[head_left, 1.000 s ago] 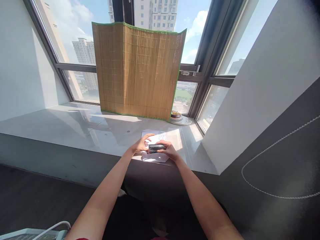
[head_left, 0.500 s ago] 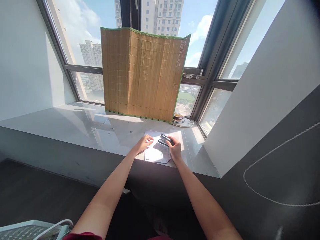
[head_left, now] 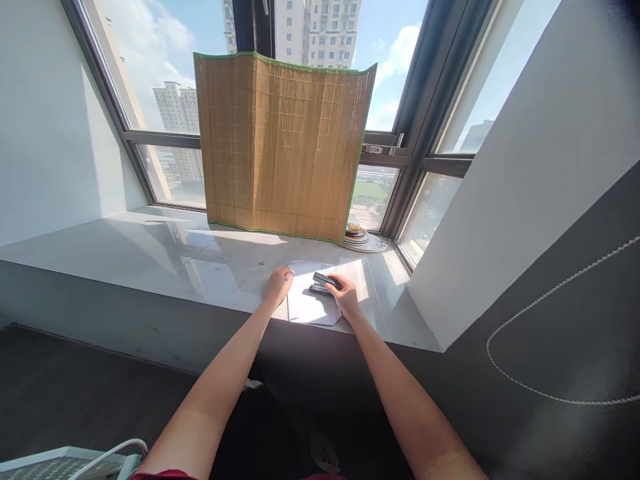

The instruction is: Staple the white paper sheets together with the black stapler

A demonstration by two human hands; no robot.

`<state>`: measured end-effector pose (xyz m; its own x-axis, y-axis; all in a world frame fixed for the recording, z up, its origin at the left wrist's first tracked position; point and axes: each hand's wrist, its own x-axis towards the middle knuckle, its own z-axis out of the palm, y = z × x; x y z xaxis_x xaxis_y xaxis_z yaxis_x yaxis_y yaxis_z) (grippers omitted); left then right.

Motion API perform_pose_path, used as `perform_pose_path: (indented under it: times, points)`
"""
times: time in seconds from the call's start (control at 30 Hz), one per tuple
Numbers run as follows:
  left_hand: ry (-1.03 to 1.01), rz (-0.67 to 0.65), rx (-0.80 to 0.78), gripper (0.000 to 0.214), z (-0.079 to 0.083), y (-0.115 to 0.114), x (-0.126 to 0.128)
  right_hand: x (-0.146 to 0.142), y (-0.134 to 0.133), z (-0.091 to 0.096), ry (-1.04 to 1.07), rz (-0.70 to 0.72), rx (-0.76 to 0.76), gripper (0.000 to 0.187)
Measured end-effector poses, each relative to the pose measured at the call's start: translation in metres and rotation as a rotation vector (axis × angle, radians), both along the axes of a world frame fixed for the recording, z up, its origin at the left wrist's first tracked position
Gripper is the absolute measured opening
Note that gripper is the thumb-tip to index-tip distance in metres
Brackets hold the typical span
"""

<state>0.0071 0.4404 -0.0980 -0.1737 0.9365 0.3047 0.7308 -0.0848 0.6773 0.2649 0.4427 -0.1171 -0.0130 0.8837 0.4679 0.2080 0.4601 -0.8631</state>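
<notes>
A black stapler is gripped in my right hand, its jaws pointing left and its arm raised apart from the base. It is over white sheets of paper lying near the front edge of the sill. At the left edge of the paper is my left hand, fingers drawn together. Something tiny may be between its fingertips, but it is too small to make out.
The pale windowsill carries a bamboo mat leaning against the window. Several stacked plates stand by the mat's right end. A white slanted wall bounds the right side, where a cord hangs.
My left hand has moved left off the middle of the paper, its fingers closing together. The stapler in my right hand has shifted slightly left and down.
</notes>
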Motion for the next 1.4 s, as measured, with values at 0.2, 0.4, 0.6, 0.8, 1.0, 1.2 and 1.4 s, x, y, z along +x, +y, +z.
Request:
perform_pose_path:
  times: [0.2,0.4,0.6,0.8,1.0,1.2,1.4]
  points:
    - [0.345,0.265,-0.324,0.067,0.008,0.018,-0.045,-0.002,-0.003,0.001,0.02,0.061,-0.05,0.04]
    - [0.465,0.15,-0.463,0.07,0.009,0.053,-0.056,-0.005,-0.002,0.001,0.063,0.077,-0.066,0.04]
    - [0.45,0.169,-0.39,0.065,0.014,0.059,-0.039,-0.003,0.0,0.0,0.026,0.083,-0.062,0.039]
    - [0.435,0.044,-0.052,0.056,-0.001,0.006,-0.005,-0.009,-0.001,-0.002,-0.186,0.024,0.066,0.038]
    - [0.517,-0.308,-0.009,0.052,-0.012,-0.029,0.026,-0.003,-0.013,0.008,-0.273,-0.135,0.091,0.031]
    - [0.491,-0.353,-0.006,0.054,-0.007,-0.028,0.027,0.08,-0.036,0.012,-0.31,-0.244,0.115,0.039]
    - [0.441,-0.333,0.028,0.053,0.011,-0.057,0.048,0.114,-0.053,0.006,-0.49,-0.044,0.128,0.043]
